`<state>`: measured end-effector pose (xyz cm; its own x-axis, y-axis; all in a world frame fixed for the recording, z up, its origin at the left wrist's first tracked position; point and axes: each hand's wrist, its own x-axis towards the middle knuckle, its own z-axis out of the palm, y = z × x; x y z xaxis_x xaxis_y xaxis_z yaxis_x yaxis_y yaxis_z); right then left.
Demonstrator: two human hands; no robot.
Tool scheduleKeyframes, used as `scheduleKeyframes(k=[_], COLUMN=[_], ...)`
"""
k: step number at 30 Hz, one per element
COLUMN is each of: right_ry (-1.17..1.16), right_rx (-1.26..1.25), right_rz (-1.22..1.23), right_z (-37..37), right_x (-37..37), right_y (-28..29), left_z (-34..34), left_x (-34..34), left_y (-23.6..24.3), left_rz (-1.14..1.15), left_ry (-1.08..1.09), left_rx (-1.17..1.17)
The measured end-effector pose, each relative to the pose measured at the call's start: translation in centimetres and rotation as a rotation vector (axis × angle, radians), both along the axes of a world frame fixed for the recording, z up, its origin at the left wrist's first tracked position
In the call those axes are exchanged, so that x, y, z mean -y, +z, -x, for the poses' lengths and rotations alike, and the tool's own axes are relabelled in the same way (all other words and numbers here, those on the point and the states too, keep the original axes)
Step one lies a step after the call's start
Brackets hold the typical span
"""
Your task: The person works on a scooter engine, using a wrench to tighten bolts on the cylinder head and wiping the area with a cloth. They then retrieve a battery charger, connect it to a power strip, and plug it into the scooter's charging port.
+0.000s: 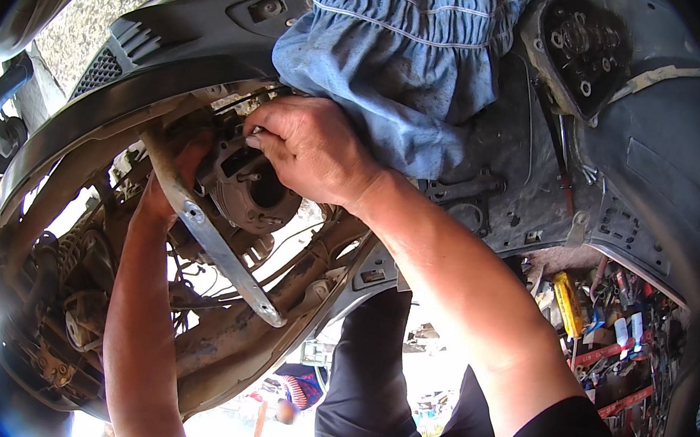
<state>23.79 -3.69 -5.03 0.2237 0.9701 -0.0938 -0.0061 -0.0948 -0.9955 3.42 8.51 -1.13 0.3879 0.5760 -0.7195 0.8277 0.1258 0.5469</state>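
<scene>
A grey engine cylinder [246, 207] with a round bore and upright studs sits inside the opened body of a scooter. At its upper edge is my right hand [311, 145], fingers closed in a pinch. A small pale end shows at the fingertips, too small to name. Partly behind a bare metal frame bar [213, 242], my left hand [178, 177] reaches in beside the cylinder's left side. Its fingers are mostly hidden in shadow, so their grip does not show.
Blue denim cloth [383, 76] lies over the dark plastic body panel. At upper right, a dark tray [552, 39] holds washers and small parts. A red-handled screwdriver [565, 161] lies below it. Lower right, a toolbox holds a yellow-handled screwdriver [567, 302] and jumbled tools.
</scene>
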Motion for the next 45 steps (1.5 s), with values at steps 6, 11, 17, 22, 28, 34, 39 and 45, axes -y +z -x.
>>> scheduleKeyframes(k=[6,11,17,22,28,34,39,45], right_ry=[0.081,0.164,0.292,0.353,0.390,0.418,0.354,0.299], right_rx=[0.048,0.042,0.053,0.076,0.148,0.229,0.198,0.191], right_rz=[0.078,0.247,0.375,0.445,0.364,0.351,0.443,0.359], right_z=[-2.7,-4.8,-6.9,-7.0,-7.3,-7.4,-7.0,-6.5], right_x=[-1.1,-1.1,-1.3,-1.7,-2.2,-2.2,-1.2,0.2], right_y=[1.8,4.0,5.9,6.6,7.2,7.2,7.3,8.0], left_z=[2.5,1.8,-0.4,-3.3,-13.4,-18.4,-18.3,-18.2], left_x=[-0.2,0.7,0.6,3.2,15.1,14.2,12.6,12.0], left_y=[-1.7,-1.5,3.4,12.9,16.3,7.6,4.7,3.7], left_rz=[-0.009,0.030,-0.079,-0.235,0.200,0.235,0.237,0.278], left_ry=[-0.133,0.056,-0.015,0.177,0.868,1.918,2.237,2.308], left_rx=[0.099,0.080,0.045,-0.171,0.305,0.482,0.610,0.457])
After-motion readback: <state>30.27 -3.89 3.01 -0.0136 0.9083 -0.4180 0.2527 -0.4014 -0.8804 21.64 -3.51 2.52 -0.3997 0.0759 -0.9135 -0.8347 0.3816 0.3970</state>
